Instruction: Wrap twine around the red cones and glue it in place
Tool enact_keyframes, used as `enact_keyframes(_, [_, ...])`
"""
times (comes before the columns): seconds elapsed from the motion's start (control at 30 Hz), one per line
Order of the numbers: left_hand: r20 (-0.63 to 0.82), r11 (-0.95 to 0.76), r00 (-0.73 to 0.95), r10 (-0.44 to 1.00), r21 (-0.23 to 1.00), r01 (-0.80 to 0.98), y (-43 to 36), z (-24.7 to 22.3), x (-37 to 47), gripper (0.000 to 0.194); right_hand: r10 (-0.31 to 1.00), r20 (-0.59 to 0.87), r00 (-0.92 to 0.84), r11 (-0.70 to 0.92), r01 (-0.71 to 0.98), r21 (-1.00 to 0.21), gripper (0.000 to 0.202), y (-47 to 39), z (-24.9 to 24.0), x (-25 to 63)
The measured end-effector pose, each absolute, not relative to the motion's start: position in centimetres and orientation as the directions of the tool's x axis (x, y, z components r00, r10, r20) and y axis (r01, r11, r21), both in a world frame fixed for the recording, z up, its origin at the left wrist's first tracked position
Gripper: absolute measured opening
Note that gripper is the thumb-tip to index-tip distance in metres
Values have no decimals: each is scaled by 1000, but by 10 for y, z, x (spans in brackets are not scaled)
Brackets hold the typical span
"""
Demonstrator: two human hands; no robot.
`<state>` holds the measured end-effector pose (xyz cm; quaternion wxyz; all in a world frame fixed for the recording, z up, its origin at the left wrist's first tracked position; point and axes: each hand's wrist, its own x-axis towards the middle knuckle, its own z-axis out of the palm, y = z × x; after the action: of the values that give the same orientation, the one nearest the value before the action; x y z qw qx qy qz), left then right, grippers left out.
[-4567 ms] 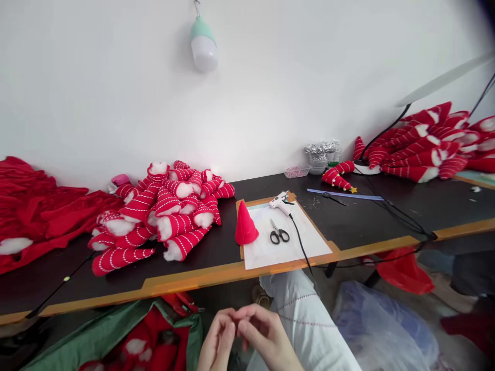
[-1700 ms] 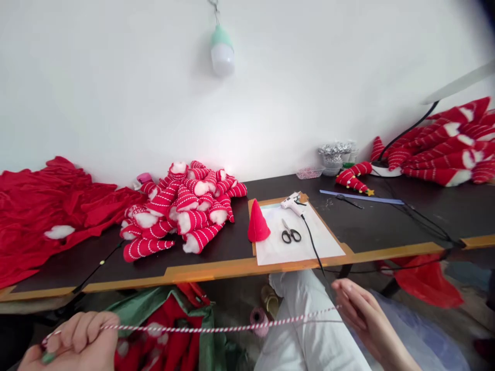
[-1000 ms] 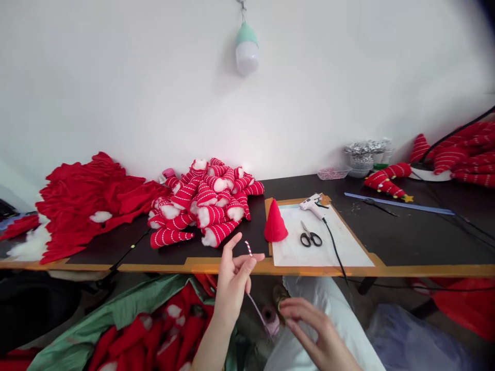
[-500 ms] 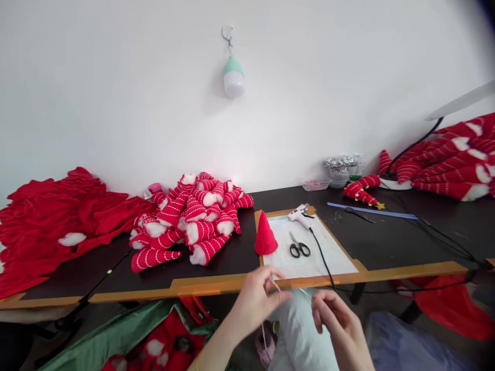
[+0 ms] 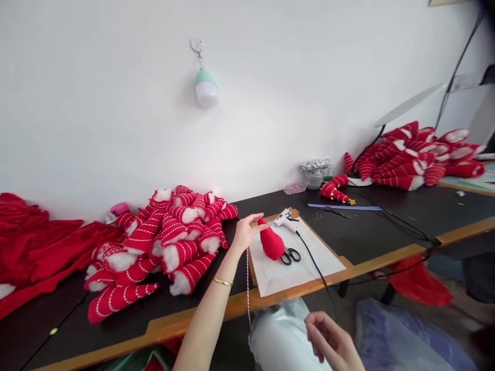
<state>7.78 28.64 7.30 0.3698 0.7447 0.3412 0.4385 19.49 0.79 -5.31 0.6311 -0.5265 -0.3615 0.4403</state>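
Red felt makes up the small cone (image 5: 271,243) tipped over on the white sheet (image 5: 305,265) of the counter (image 5: 386,226), its tip pinched by the left hand (image 5: 247,232), which also grips red-and-white twine (image 5: 247,278) hanging down past the edge. Scissors (image 5: 291,255) touch the cone's base, and a glue gun (image 5: 284,219) lies just behind. Down by the lap, the right hand (image 5: 328,342) is loosely curled, holding nothing that shows

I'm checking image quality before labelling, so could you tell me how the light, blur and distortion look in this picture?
Head view: soft, even daylight with faint shadows; the table edge bows from lens distortion; the top right corner is dark; the right hand is slightly blurred; the left hand and red cone are sharp.
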Motion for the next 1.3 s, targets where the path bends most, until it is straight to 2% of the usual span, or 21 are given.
enact_keyframes(0.1, [386, -456, 420, 821, 887, 77, 293, 68, 78, 42, 925, 77, 373, 120, -93, -988, 49, 27, -57, 202])
enact_keyframes(0.23, [384, -419, 402, 831, 908, -1, 294, 63, 69, 41, 855, 389, 343, 342, 191, -920, 37, 87, -41, 221])
enact_keyframes(0.27, [379, -405, 393, 838, 914, -19, 293, 62, 67, 45, 837, 466, 287, 402, 256, -879, 39, 109, -33, 225])
enact_keyframes(0.33, [368, -378, 373, 852, 924, -48, 291, 60, 63, 48, 825, 543, 160, 470, 342, -814, 58, 157, -17, 229])
enact_keyframes(0.4, [361, -361, 350, 865, 930, -67, 289, 57, 62, 45, 839, 543, 27, 501, 351, -791, 76, 203, -4, 229])
enact_keyframes(0.43, [358, -354, 337, 871, 932, -74, 289, 56, 63, 43, 843, 537, -35, 517, 332, -789, 77, 223, 1, 228])
enact_keyframes(0.57, [350, -323, 239, 906, 935, -146, 292, 52, 67, 46, 827, 504, -249, 558, 254, -790, 43, 268, 7, 227])
enact_keyframes(0.63, [334, -294, 164, 928, 929, -225, 293, 52, 67, 50, 823, 508, -254, 564, 259, -784, 37, 273, 5, 231])
enact_keyframes(0.7, [306, -270, 95, 947, 922, -278, 295, 54, 67, 56, 828, 518, -216, 560, 260, -787, 40, 273, 2, 236])
enact_keyframes(0.83, [269, -259, 7, 963, 933, -252, 295, 54, 68, 60, 834, 524, -171, 551, 242, -799, 43, 270, 0, 241])
enact_keyframes(1.3, [305, -313, -68, 950, 931, -189, 279, 49, 83, 47, 827, 502, -253, 557, 247, -793, 41, 266, 0, 241])
